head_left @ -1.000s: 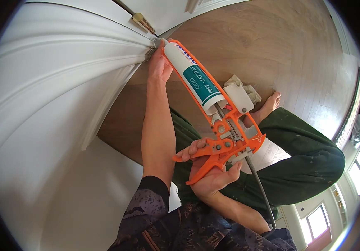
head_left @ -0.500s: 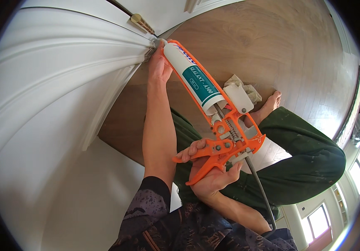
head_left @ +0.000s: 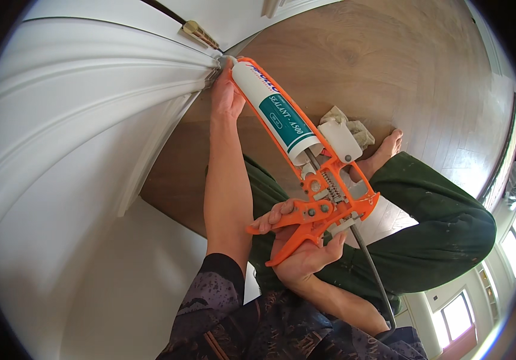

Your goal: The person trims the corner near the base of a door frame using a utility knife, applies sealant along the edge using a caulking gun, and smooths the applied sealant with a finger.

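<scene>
An orange caulking gun (head_left: 321, 207) carries a white sealant tube (head_left: 273, 111) with a teal label. Its nozzle points up at the joint beside the white door (head_left: 72, 138), just below a brass hinge (head_left: 198, 33). My right hand (head_left: 300, 252) is wrapped around the gun's handle and trigger. My left hand (head_left: 226, 99) reaches up along the tube's front end, resting at the door edge near the nozzle; its fingertips are hidden behind the tube and door moulding.
I sit on a brown wooden floor (head_left: 354, 54) in dark green trousers (head_left: 444, 216), a bare foot (head_left: 384, 150) out in front. A crumpled pale rag (head_left: 345, 120) lies on the floor behind the gun. White skirting runs along the far wall, and windows show at the lower right.
</scene>
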`<state>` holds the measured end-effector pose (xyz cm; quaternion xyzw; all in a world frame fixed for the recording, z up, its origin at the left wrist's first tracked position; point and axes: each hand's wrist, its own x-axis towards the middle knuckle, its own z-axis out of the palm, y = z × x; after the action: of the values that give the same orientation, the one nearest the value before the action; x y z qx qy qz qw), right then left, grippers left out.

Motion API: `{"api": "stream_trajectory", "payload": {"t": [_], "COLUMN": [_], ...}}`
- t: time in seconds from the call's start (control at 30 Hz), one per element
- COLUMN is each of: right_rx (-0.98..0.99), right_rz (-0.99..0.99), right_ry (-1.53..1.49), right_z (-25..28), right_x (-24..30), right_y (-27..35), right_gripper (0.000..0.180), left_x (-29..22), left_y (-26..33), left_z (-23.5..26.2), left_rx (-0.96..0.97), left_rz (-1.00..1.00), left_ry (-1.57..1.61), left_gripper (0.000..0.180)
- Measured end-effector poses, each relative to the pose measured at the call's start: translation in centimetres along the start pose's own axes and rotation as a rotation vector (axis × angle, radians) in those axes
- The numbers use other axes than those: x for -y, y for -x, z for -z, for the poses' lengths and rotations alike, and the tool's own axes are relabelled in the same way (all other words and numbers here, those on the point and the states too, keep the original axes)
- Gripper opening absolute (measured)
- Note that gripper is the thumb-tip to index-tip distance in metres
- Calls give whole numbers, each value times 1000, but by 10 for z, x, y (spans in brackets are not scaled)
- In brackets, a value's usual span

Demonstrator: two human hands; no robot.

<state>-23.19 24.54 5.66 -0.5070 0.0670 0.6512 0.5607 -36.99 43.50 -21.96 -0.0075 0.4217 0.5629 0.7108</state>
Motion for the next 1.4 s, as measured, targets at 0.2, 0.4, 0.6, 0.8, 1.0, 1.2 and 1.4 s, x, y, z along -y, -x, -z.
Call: {"api": "stream_trajectory", "payload": {"t": [0.2,0.4,0.6,0.8,1.0,1.2,1.4], "right_rx": [-31,-24,12,-40,-35,39,-32], "right_rz": [-21,-8,48,-16,8,-36,-133], "right_ry": [39,39,9,35,196,55,103], "right_z": [-1,-1,-1,-1,6,17,19], "right_x": [-2,-1,1,4,7,7,69], "right_y": [0,-1,-8,-7,-12,-20,-56], "right_gripper": [100,100,93,99,99,102,101], "left_x": [0,-2,3,3,-1,-1,12], "left_y": [6,10,8,9,14,10,4], "left_z": [2,-2,-4,-3,-1,16,3], "left_rx": [11,31,11,9,32,-9,-7], "left_rz": [23,1,17,18,4,-34,-99], "left_ry": [5,20,24,45,49,47,91], "left_gripper": [39,38,37,36,34,29,26]}}
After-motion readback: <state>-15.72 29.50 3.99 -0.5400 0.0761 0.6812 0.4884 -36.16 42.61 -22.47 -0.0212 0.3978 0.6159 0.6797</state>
